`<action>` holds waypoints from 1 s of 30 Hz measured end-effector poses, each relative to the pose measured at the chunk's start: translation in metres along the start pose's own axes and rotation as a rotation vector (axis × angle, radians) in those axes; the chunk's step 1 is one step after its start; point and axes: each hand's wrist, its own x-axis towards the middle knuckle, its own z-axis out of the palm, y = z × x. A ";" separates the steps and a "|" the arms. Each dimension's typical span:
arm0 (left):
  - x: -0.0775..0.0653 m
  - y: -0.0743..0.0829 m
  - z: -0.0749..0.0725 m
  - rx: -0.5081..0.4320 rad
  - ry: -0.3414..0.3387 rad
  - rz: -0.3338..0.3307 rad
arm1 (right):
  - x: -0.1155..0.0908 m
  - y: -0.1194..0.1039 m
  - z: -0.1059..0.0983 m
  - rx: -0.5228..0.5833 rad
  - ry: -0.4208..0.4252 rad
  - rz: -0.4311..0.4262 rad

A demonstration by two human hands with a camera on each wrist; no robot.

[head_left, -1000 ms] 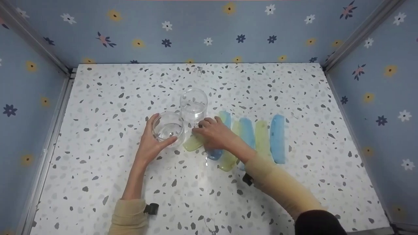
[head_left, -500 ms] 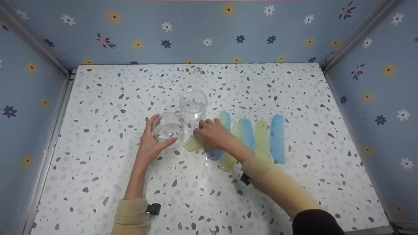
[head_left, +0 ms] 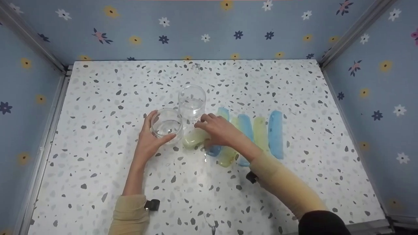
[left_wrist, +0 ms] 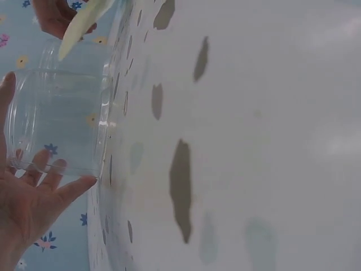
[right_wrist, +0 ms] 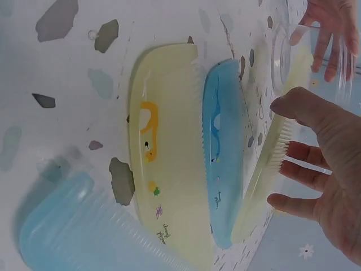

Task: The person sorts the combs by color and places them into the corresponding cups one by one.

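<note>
My left hand [head_left: 148, 140] holds a clear plastic cup [left_wrist: 62, 124], thumb on one side and fingers on the other. The cup stands upright on the table. A pale yellow comb [right_wrist: 265, 169] is pinched in my right hand [head_left: 219, 130], between thumb and fingertips. It is tilted off the table in the left wrist view, its near end beside the cup. A blue comb [right_wrist: 225, 152] and another yellow comb [right_wrist: 169, 158] lie close under my right hand. Behind the held cup is a second clear cup [head_left: 192, 101].
More combs lie in a row to the right, among them a yellow comb [head_left: 260, 133] and a blue comb [head_left: 276, 135] at the far end. Blue flowered panels [head_left: 196, 29] wall the speckled table [head_left: 196, 195] at the back and both sides.
The yellow comb under my right hand has come up off the table a little, its near end rising. My left hand stays on the cup. The head view has shifted slightly.
</note>
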 end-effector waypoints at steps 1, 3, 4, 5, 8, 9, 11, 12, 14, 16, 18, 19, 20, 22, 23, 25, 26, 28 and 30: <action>0.000 0.000 0.000 0.002 -0.002 0.001 | -0.002 0.001 -0.002 0.010 0.013 0.000; 0.001 0.000 0.000 0.005 -0.002 0.004 | -0.005 0.002 -0.006 0.032 0.041 0.004; 0.001 0.001 0.000 0.003 -0.001 0.006 | -0.007 0.003 -0.008 0.038 0.055 0.010; 0.001 0.001 0.000 -0.001 0.001 0.010 | -0.008 0.003 -0.010 0.050 0.068 0.018; 0.002 0.002 -0.002 -0.002 0.005 0.009 | -0.013 0.003 -0.016 0.095 0.106 0.032; 0.002 0.002 -0.003 -0.004 0.003 0.009 | -0.014 0.002 -0.018 0.112 0.117 0.035; 0.001 0.001 -0.004 0.000 -0.003 0.006 | -0.017 0.002 -0.020 0.143 0.137 0.040; 0.001 0.001 -0.004 0.003 -0.006 0.006 | -0.019 0.001 -0.022 0.156 0.147 0.041; 0.001 0.001 -0.004 0.010 -0.016 0.013 | -0.022 0.001 -0.024 0.180 0.165 0.046; 0.002 0.001 -0.003 0.010 -0.023 0.022 | -0.024 0.001 -0.027 0.202 0.184 0.054; 0.003 0.002 -0.002 0.009 -0.030 0.032 | -0.026 0.000 -0.032 0.224 0.206 0.058; 0.004 0.002 -0.001 0.009 -0.035 0.033 | -0.027 0.000 -0.034 0.234 0.216 0.061; 0.004 0.002 0.000 0.005 -0.041 0.031 | -0.028 0.000 -0.036 0.243 0.227 0.062; 0.005 0.002 0.001 0.004 -0.052 0.024 | -0.029 0.000 -0.039 0.262 0.251 0.059; 0.005 0.003 0.002 0.005 -0.059 0.018 | -0.030 0.000 -0.041 0.273 0.265 0.055; 0.006 0.003 0.004 0.001 -0.069 0.014 | -0.030 0.000 -0.044 0.294 0.295 0.049; 0.006 0.004 0.005 0.001 -0.077 0.016 | -0.031 0.000 -0.045 0.307 0.313 0.045; 0.007 0.005 0.007 -0.005 -0.090 0.024 | -0.031 0.000 -0.048 0.334 0.352 0.038; 0.008 0.006 0.010 -0.012 -0.104 0.037 | -0.032 0.001 -0.051 0.363 0.389 0.031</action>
